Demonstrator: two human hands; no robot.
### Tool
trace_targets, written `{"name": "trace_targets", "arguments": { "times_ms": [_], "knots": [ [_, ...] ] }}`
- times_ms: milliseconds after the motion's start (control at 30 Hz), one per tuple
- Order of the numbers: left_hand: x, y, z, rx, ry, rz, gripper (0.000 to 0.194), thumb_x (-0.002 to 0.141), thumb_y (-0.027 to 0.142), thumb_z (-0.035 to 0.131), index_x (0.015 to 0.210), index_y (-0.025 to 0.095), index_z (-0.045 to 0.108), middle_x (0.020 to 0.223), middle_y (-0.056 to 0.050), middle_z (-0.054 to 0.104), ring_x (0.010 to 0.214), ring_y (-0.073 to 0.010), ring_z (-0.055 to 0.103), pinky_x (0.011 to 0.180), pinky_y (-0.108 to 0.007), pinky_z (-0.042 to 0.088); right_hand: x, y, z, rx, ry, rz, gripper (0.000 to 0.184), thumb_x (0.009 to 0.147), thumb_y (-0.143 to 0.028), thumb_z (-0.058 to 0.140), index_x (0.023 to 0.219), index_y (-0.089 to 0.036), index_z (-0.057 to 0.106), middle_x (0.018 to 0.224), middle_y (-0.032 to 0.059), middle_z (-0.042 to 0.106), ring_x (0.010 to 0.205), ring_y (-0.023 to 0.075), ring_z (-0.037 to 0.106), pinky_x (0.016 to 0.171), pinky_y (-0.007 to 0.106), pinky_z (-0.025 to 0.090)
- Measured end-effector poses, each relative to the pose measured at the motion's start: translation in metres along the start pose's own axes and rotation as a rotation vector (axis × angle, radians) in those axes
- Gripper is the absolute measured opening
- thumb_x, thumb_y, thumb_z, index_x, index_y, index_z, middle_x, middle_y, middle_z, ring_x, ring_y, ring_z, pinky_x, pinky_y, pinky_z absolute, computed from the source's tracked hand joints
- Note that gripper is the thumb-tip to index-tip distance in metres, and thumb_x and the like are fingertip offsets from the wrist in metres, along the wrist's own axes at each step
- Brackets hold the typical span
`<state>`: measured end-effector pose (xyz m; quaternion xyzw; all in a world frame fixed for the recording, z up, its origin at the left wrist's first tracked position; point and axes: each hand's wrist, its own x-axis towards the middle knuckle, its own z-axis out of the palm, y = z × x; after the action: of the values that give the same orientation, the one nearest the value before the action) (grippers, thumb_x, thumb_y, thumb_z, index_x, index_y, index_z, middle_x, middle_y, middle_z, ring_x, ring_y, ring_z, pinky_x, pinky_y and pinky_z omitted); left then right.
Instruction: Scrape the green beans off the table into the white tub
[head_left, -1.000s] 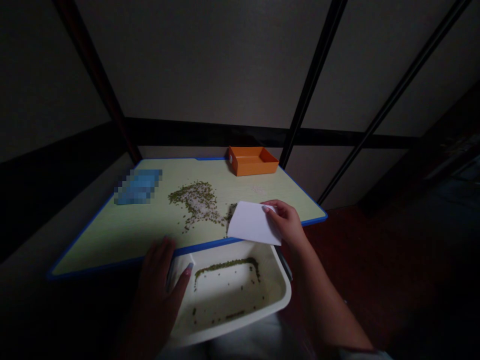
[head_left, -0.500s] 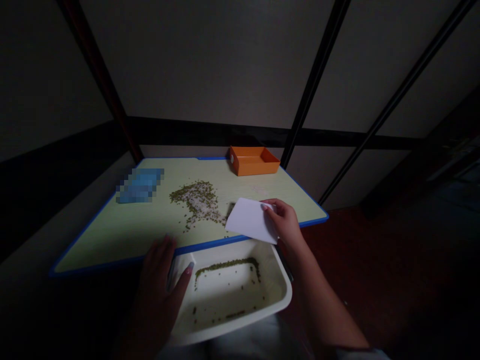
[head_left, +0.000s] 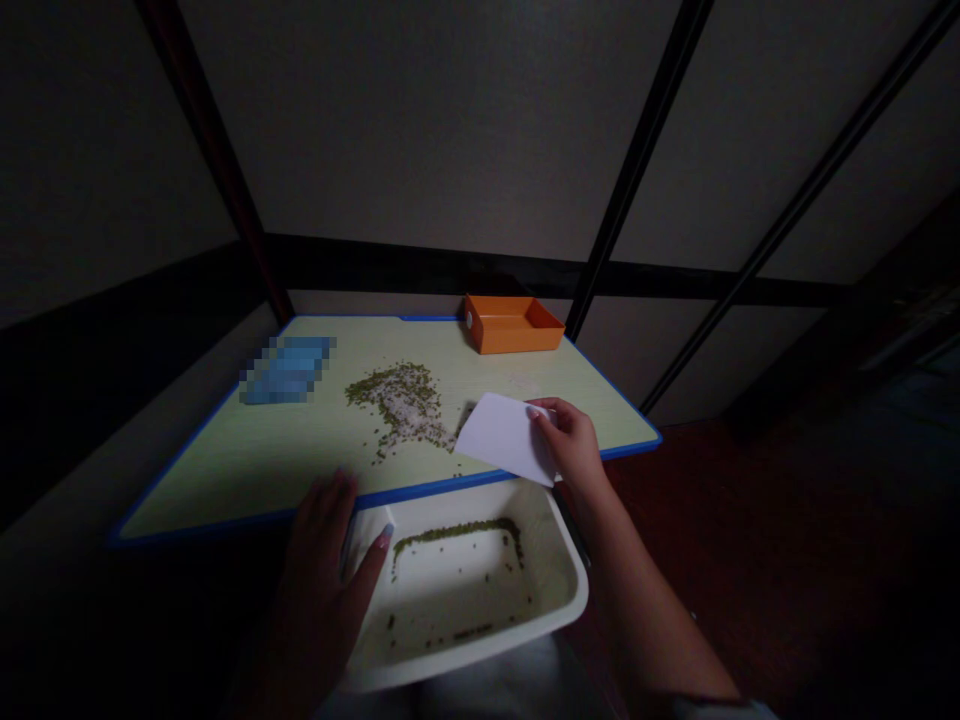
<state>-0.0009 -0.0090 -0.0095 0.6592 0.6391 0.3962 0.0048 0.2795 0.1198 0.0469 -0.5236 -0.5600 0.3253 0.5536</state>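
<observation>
My right hand (head_left: 574, 445) pinches a white card (head_left: 504, 437), held tilted above the table's near edge, just right of a pile of small green beans mixed with white grains (head_left: 397, 400). My left hand (head_left: 324, 555) grips the left rim of a white plastic tub (head_left: 559, 545), thumb inside, holding it below the table's front edge. A line of green beans (head_left: 454, 530) lies inside the tub along its back, with scattered ones lower down.
The table (head_left: 247, 460) is pale green with a blue rim. An orange tray (head_left: 512, 324) stands at its far edge. A blurred blue item (head_left: 287, 369) lies at the far left. Dark floor lies to the right; panelled walls stand behind.
The card in my right hand has lifted slightly and shifted a little away from the tub. My left hand and the tub have stayed in place.
</observation>
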Motion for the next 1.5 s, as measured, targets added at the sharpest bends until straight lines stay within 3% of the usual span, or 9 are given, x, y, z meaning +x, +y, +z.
{"name": "trace_targets", "arguments": {
  "times_ms": [333, 1500],
  "knots": [
    [-0.0016, 0.0004, 0.0007, 0.001, 0.011, 0.012, 0.058, 0.093, 0.041, 0.042, 0.148, 0.033, 0.025, 0.154, -0.006, 0.036, 0.145, -0.0264, 0.026, 0.116, -0.054, 0.028, 0.0012, 0.0048, -0.0015, 0.004, 0.036, -0.015, 0.032, 0.071, -0.047, 0.065, 0.084, -0.018, 0.07, 0.077, 0.0052, 0.07, 0.064, 0.0174, 0.055, 0.056, 0.027, 0.04],
    [-0.0006, 0.0018, 0.0017, -0.001, 0.045, 0.031, 0.057, 0.093, 0.041, 0.043, 0.147, 0.032, 0.027, 0.153, -0.006, 0.037, 0.143, -0.026, 0.03, 0.115, -0.052, 0.031, -0.0006, -0.002, 0.0033, 0.096, -0.016, 0.033, 0.033, 0.065, -0.046, 0.07, 0.081, -0.017, 0.07, 0.074, 0.0044, 0.069, 0.063, 0.0168, 0.056, 0.056, 0.027, 0.04]
  ]
}}
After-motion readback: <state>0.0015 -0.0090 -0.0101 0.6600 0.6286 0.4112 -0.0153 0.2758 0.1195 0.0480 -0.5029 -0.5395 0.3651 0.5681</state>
